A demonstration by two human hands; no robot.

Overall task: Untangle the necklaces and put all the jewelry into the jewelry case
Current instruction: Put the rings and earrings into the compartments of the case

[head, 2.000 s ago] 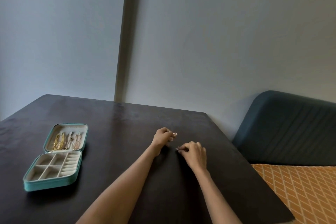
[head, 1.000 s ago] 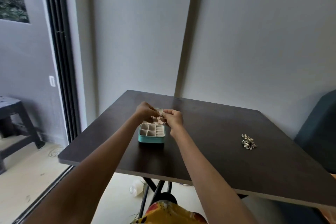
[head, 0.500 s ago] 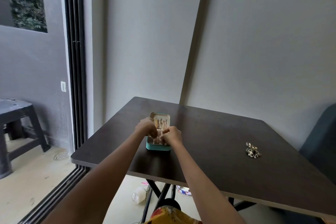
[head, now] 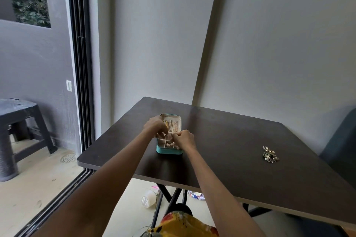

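Note:
The teal jewelry case [head: 169, 151] lies open near the table's left front. Its upright lid [head: 172, 122] holds several hung necklaces. My left hand [head: 155, 126] hovers over the case's left side, its fingers pinched on what looks like a small pale piece. My right hand [head: 185, 139] is over the tray's right side with its fingers pinched; what it holds is too small to tell. A small jewelry piece [head: 170, 144] lies in a tray compartment under my fingertips. A tangled jewelry pile [head: 270, 155] sits far to the right on the dark table [head: 221, 150].
The table's left edge [head: 81, 159] runs beside a sliding-door track, with a dark stool [head: 19, 121] beyond it. A blue sofa [head: 341, 140] stands at the right. A jar [head: 148, 199] and litter lie on the floor under the table.
Both hands moved from the table's right side to the case and lowered over its tray. The view swung left, and a piece now shows in a compartment.

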